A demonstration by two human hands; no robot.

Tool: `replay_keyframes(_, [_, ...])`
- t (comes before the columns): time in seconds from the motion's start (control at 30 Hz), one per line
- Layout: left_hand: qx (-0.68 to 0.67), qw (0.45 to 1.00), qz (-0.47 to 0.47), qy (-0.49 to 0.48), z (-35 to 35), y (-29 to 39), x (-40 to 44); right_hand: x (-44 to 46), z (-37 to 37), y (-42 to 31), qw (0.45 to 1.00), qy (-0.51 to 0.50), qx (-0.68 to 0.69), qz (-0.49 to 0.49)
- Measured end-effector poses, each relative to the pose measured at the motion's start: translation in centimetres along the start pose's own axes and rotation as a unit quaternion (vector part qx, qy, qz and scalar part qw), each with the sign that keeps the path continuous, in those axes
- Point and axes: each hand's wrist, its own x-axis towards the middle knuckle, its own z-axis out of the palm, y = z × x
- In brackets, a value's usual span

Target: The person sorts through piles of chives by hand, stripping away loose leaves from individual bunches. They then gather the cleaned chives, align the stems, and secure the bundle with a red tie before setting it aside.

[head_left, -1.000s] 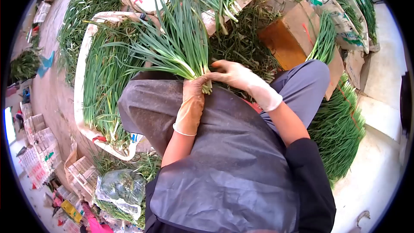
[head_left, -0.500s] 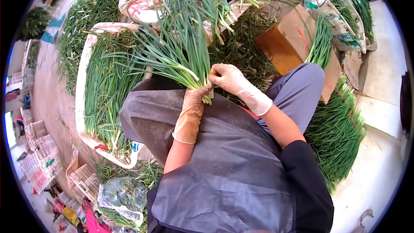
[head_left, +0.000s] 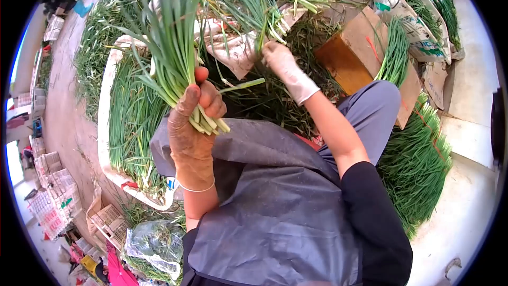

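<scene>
My left hand [head_left: 193, 111], in a soiled tan glove with bare fingertips showing, grips a bunch of green onions [head_left: 177, 58] near its pale stem ends. The leaves fan upward and to the left; one stalk [head_left: 243, 85] sticks out to the right. My right hand [head_left: 278, 61], gloved, is off to the right with its fingers curled closed. Green strands hang at its fingertips, but I cannot tell whether they are held. Just above it lies a loose pile of green onions [head_left: 254, 0] on a white sack [head_left: 233, 53].
A white-rimmed bin [head_left: 103, 122] of greens stands at left. Trimmings cover the ground between my knees. At right are a cardboard box [head_left: 349, 47], a small bunch [head_left: 394, 55] on it, and a large stack of greens [head_left: 415, 175]. A clear plastic bag [head_left: 153, 243] lies lower left.
My left hand has lifted the bunch up and to the left and turned it. My right hand has left the bunch and moved up toward the pile.
</scene>
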Motion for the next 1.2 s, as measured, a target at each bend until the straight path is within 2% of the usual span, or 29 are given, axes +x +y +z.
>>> replay_keyframes(0.07, [0.084, 0.992, 0.056, 0.071, 1.4, 0.9, 0.8, -3.0, 0.4, -2.1, 0.963, -0.063, -0.195, -0.174])
replay_keyframes(0.13, [0.071, 0.994, 0.064, 0.045, 0.7, 1.3, 2.1, -6.6, 0.5, -1.7, 0.884, -0.271, -0.332, -0.187])
replay_keyframes(0.2, [0.019, 0.999, 0.037, -0.002, -0.6, 0.8, 4.1, -8.2, -1.3, -0.1, 0.796, -0.408, -0.441, -0.079])
replay_keyframes(0.23, [0.041, 0.997, 0.051, 0.027, -1.2, -0.3, 5.1, -7.3, -2.3, -0.9, 0.85, -0.297, -0.434, 0.002])
replay_keyframes(0.27, [0.044, 0.995, 0.037, 0.087, -1.5, -1.4, 5.9, -6.8, -3.6, -1.6, 0.934, -0.063, -0.348, -0.045])
replay_keyframes(0.3, [0.039, 0.987, 0.012, 0.157, -2.4, -2.7, 6.9, -6.2, -4.8, -4.1, 0.92, 0.099, -0.373, -0.067])
replay_keyframes(0.33, [0.038, 0.973, -0.022, 0.227, -3.9, -4.2, 7.5, -5.5, -5.3, -4.9, 0.873, 0.221, -0.411, -0.14])
replay_keyframes(0.37, [0.041, 0.961, -0.079, 0.261, -5.7, -5.5, 7.7, -3.4, -5.3, -4.9, 0.88, 0.208, -0.416, -0.097])
replay_keyframes(0.4, [0.045, 0.947, -0.132, 0.29, -7.6, -6.7, 8.1, -1.0, -4.6, -4.2, 0.903, 0.138, -0.405, -0.034])
replay_keyframes(0.47, [0.031, 0.925, -0.14, 0.353, -10.3, -8.3, 7.5, 1.2, -4.4, -2.8, 0.923, 0.106, -0.37, -0.006])
replay_keyframes(0.57, [0.042, 0.92, -0.097, 0.377, -7.9, -7.8, 5.1, -4.2, -7.4, -6.7, 0.967, 0.158, -0.16, -0.116])
replay_keyframes(0.6, [0.037, 0.916, -0.099, 0.387, -8.6, -8.5, 4.3, -5.5, -7.2, -5.8, 0.988, 0.133, -0.052, -0.06])
replay_keyframes(0.67, [0.099, 0.937, -0.084, 0.323, -10.1, -10.0, 3.5, -7.2, -6.0, -3.4, 0.993, 0.077, -0.091, -0.014])
replay_keyframes(0.73, [0.017, 0.937, -0.108, 0.333, -9.8, -11.6, 3.1, -11.3, -4.3, -4.8, 0.982, 0.116, -0.082, -0.124])
replay_keyframes(0.8, [-0.045, 0.94, -0.097, 0.325, -9.8, -12.9, 3.1, -13.6, -2.6, -4.9, 0.953, 0.069, -0.187, -0.228])
replay_keyframes(0.83, [-0.015, 0.946, -0.078, 0.313, -10.8, -13.4, 2.9, -14.3, -2.3, -5.0, 0.948, 0.049, -0.193, -0.247])
replay_keyframes(0.87, [-0.014, 0.946, -0.077, 0.313, -11.5, -13.5, 2.8, -14.1, -2.7, -5.1, 0.948, 0.049, -0.193, -0.248])
replay_keyframes(0.93, [0.008, 0.946, -0.115, 0.301, -11.9, -12.9, 2.0, -13.2, -4.1, -6.6, 0.956, -0.038, -0.22, -0.19])
replay_keyframes(0.97, [0.031, 0.951, -0.099, 0.29, -11.3, -12.8, 1.8, -12.6, -3.9, -7.9, 0.955, 0.03, -0.23, -0.186])
replay_keyframes(1.0, [0.034, 0.948, -0.068, 0.31, -11.4, -13.3, 1.8, -12.5, -3.7, -9.9, 0.937, 0.099, -0.229, -0.245])
replay_keyframes(1.03, [0.033, 0.948, -0.065, 0.311, -10.6, -13.5, 2.2, -12.6, -2.7, -11.1, 0.939, 0.039, -0.251, -0.23])
replay_keyframes(1.1, [-0.106, 0.975, 0.132, 0.144, -8.6, -14.0, 3.5, -12.7, -0.1, -12.8, 0.921, -0.08, -0.322, -0.206])
replay_keyframes(1.13, [-0.174, 0.957, 0.226, 0.053, -8.1, -14.0, 3.9, -11.0, 3.0, -10.5, 0.917, -0.087, -0.351, -0.166])
replay_keyframes(1.17, [-0.176, 0.957, 0.227, 0.051, -8.8, -14.1, 3.8, -10.2, 2.8, -10.5, 0.922, -0.084, -0.332, -0.178])
replay_keyframes(1.2, [-0.094, 0.978, 0.129, 0.136, -10.6, -14.2, 3.5, -9.6, 2.4, -10.6, 0.927, -0.082, -0.313, -0.192])
